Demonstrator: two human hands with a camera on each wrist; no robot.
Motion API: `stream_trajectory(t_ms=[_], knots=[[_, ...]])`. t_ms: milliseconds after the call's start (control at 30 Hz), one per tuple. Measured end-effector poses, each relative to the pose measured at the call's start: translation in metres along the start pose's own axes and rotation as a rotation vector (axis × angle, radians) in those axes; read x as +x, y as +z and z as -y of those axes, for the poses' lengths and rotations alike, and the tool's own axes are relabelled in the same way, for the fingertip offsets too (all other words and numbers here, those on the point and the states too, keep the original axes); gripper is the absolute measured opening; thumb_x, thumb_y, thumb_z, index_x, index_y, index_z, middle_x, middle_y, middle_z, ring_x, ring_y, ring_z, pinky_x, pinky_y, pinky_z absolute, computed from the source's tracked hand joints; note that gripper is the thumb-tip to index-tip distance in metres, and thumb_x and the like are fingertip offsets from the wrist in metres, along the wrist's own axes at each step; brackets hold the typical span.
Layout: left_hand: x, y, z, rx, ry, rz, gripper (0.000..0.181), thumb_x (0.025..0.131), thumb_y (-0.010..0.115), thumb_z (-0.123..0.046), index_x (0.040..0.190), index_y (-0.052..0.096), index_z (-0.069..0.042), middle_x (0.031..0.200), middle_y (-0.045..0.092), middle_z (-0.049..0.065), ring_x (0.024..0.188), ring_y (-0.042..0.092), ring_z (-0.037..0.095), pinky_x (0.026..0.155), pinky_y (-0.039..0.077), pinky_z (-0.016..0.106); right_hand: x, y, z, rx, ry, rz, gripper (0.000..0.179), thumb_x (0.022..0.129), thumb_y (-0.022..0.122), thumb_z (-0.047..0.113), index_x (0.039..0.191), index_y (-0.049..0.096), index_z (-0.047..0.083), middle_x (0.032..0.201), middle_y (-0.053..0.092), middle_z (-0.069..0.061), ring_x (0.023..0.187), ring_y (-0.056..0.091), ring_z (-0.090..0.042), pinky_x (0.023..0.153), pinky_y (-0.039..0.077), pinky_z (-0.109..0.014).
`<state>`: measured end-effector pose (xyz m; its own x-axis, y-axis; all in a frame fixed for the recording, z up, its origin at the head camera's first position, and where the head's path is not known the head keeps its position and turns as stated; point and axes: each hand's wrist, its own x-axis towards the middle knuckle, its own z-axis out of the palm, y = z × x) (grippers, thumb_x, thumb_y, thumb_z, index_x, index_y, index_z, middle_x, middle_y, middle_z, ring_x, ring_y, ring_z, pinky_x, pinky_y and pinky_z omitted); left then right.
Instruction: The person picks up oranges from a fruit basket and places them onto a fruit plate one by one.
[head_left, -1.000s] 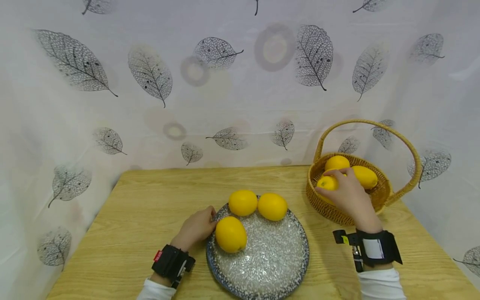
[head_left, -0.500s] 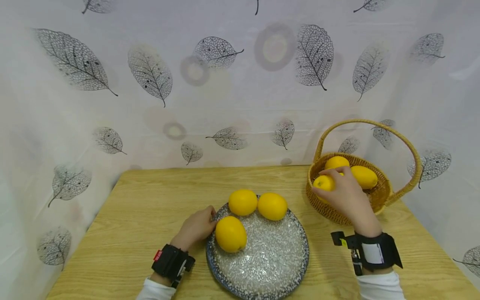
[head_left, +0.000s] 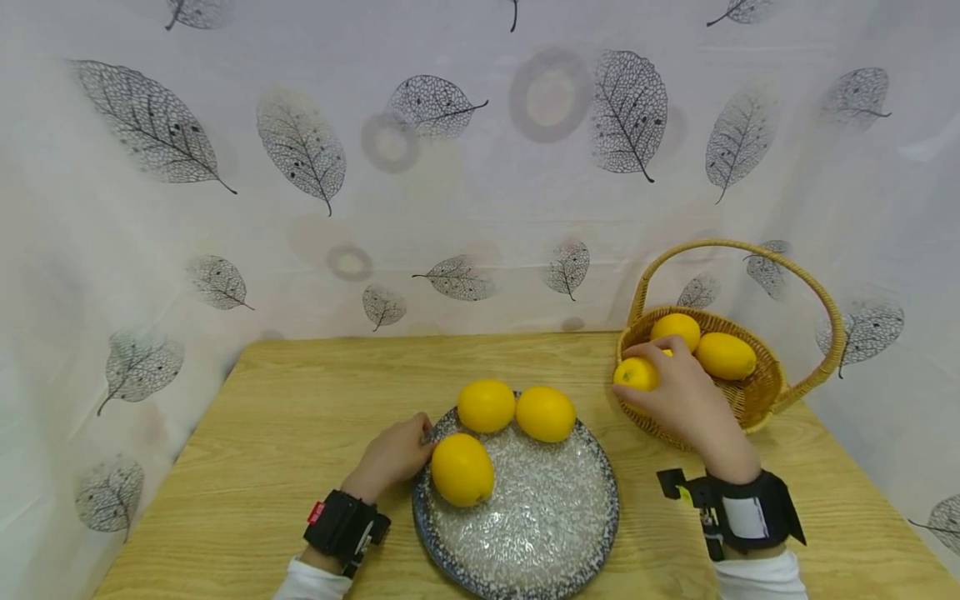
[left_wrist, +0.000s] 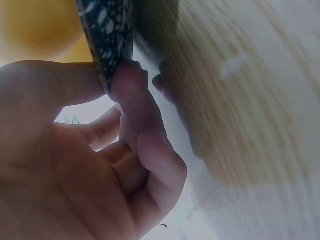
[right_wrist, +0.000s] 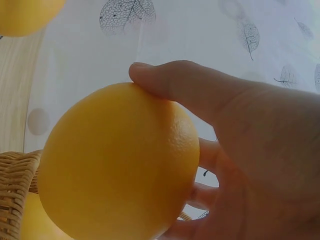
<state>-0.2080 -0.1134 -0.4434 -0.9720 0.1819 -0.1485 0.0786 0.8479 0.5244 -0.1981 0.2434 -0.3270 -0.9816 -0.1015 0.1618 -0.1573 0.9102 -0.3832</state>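
My right hand [head_left: 682, 396] grips a yellow lemon [head_left: 636, 374] over the left rim of the wicker basket [head_left: 767, 392]. In the right wrist view the thumb lies on one side of that lemon [right_wrist: 120, 160], with fingers round the other. Two more lemons, one at the back [head_left: 677, 329] and one at the right [head_left: 726, 356], lie in the basket. My left hand [head_left: 393, 457] pinches the left rim of a round speckled plate [head_left: 540, 517]; the left wrist view shows thumb and fingers on its dark edge [left_wrist: 107, 40]. Three lemons [head_left: 462, 469] sit on the plate's left and far side.
The basket's tall arched handle [head_left: 738, 243] rises at the back right of the wooden table [head_left: 322, 383]. Behind the table hangs a pale curtain [head_left: 480, 192] with a leaf print. Bare wood separates the plate from the basket.
My right hand has moved left with the lemon, from inside the basket to its left rim. The left hand, the plate and its lemons have stayed in place.
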Motion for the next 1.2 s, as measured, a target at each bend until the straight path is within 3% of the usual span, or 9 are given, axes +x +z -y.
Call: stream_trajectory(t_ms=[200,533,1200], knots=[[0.0,-0.001,-0.001,0.009,0.005,-0.004,0.019,0.091,0.062,-0.021,0.103,0.06,-0.007,0.072,0.058,0.006,0.059,0.049,0.016,0.05,0.036,0.027,-0.002,0.001,0.004,0.001,0.006,0.015,0.057,0.085,0.069,0.038,0.129,0.058,0.005,0.129,0.042,-0.03,0.1,0.056,-0.044,0.076,0.049,-0.055],[-0.002,-0.002,-0.002,-0.001,0.007,-0.002,0.017,0.091,0.062,-0.02,0.101,0.059,-0.007,0.072,0.058,0.006,0.059,0.049,0.016,0.05,0.036,0.027,-0.005,0.002,0.009,0.007,-0.041,0.035,0.055,0.083,0.07,0.041,0.126,0.061,0.008,0.13,0.045,-0.026,0.102,0.057,-0.041,0.081,0.049,-0.059],[-0.001,0.001,0.0,0.029,0.031,-0.029,0.017,0.091,0.063,-0.022,0.101,0.06,-0.008,0.071,0.059,0.005,0.059,0.049,0.016,0.051,0.036,0.028,-0.009,0.007,0.02,-0.024,-0.116,0.031,0.05,0.08,0.074,0.038,0.121,0.064,0.011,0.124,0.051,-0.02,0.091,0.059,-0.031,0.07,0.053,-0.048]])
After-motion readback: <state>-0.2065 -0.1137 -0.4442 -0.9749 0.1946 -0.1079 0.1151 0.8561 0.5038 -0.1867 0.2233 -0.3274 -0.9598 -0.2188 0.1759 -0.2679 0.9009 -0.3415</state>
